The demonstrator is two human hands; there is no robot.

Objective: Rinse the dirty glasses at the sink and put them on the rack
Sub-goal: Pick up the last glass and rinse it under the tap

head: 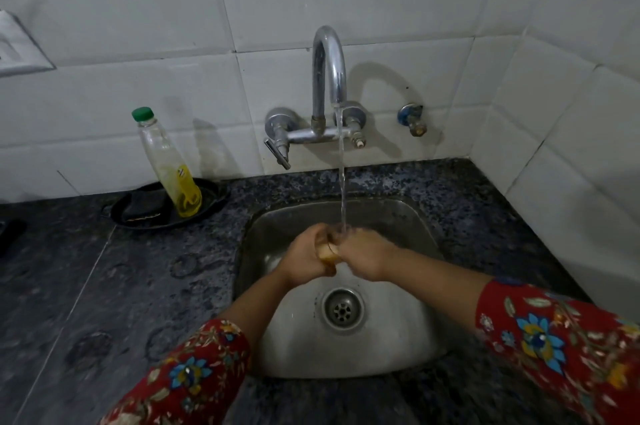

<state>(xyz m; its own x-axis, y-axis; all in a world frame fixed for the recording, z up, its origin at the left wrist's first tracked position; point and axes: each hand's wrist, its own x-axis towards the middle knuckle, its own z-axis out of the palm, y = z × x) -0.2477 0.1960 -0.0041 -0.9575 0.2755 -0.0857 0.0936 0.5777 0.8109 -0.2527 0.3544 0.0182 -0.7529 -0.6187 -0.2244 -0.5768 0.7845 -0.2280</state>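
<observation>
Both hands are over the steel sink basin [408, 227], the left hand [303, 260] and right hand [367, 256] clasped together around a small clear drinking glass [329, 251] pinned between them. Water from the curved chrome tap [329, 78] lands right on the glass between the hands.

Left hand [304, 260] and right hand [367, 256] clasped together, forearms converging.
</observation>
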